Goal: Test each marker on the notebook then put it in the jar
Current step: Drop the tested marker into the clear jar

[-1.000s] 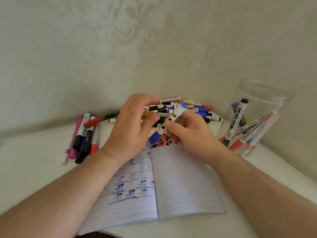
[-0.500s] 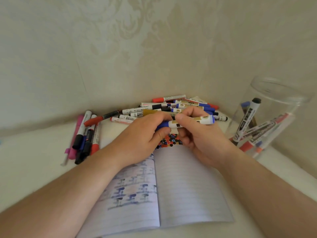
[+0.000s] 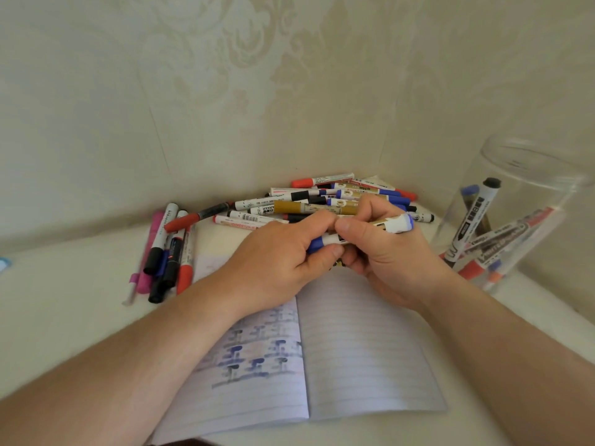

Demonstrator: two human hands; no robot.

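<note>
I have both hands on one blue-and-white marker (image 3: 360, 235), held level above the top edge of the open notebook (image 3: 354, 342): my left hand (image 3: 283, 255) is curled round its blue cap end, my right hand (image 3: 386, 252) pinches the white barrel, whose other blue end sticks out past my right fingers. I judge I am about to pull the cap, though I cannot tell whether it has started to come off. If it lets go suddenly, my hands could jerk apart; the right one is near the glass jar (image 3: 521, 201) at the table's right edge, which already holds several markers, and a knock might tip it. The left could sweep into the pile of untested markers (image 3: 322, 201) against the table's back edge, scattering them toward the small group (image 3: 167, 252) at the left. A bare tip could also smear my fingers or stray across the page before I aim it.
</note>
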